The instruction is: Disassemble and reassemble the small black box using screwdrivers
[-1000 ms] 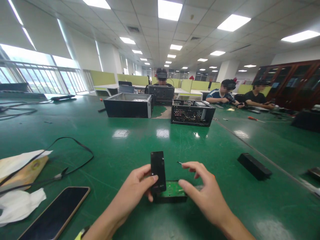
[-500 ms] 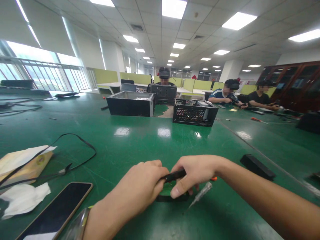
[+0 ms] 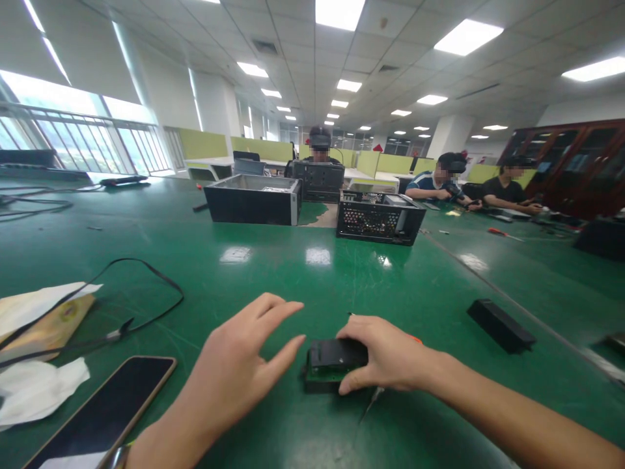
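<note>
On the green table, a small black casing [image 3: 322, 385] with a green circuit board [image 3: 325, 374] sits in front of me. A black part [image 3: 334, 354] lies over the board. My right hand [image 3: 378, 355] has its thumb and fingers closed around the right end of the casing and the black part. To the left, my left hand [image 3: 254, 345] is raised with thumb and fingers apart, holding nothing. A screwdriver shaft [image 3: 372, 402] pokes out below my right hand, which hides its handle. A bit of orange [image 3: 416, 339] shows behind the right wrist.
A phone [image 3: 102, 410], crumpled tissue [image 3: 43, 391], a tissue pack [image 3: 63, 319] and a black cable [image 3: 170, 280] lie at left. A black block [image 3: 500, 324] is at right. Computer cases [image 3: 251, 202] stand farther back, with several people seated beyond.
My left hand has let go of the black part and moved left, opening. My right hand has lowered the part onto the casing and now covers the screwdriver handle.
</note>
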The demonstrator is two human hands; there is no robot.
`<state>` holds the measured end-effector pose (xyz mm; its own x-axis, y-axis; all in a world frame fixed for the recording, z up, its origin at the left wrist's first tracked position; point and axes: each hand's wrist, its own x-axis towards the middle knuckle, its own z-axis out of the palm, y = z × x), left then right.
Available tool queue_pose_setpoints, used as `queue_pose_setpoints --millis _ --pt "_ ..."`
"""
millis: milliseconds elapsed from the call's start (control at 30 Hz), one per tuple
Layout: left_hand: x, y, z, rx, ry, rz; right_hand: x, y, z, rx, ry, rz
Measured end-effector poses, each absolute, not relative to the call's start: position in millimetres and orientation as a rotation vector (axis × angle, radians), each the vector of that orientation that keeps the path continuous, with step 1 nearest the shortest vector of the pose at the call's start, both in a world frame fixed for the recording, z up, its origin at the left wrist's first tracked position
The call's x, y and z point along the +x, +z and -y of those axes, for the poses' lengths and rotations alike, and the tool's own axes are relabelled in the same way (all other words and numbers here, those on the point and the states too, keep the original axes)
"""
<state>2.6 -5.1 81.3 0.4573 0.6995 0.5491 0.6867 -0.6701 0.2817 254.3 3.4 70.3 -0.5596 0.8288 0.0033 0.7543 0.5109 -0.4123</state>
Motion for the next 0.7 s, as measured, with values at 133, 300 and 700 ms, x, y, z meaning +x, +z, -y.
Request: queue_pose_setpoints --millis 133,300,700 --pt "-22 46 -7 2.596 1.073 -1.411 259 48 -7 -1.299 0.486 2.580" --pt "-34 26 -16 2.556 1.114 -1.437 257 46 -1 -1.317 0.469 2.505" --pt "-28 21 -16 2.502 1.068 -1.410 546 86 48 -2.359 -0.087 1.297"
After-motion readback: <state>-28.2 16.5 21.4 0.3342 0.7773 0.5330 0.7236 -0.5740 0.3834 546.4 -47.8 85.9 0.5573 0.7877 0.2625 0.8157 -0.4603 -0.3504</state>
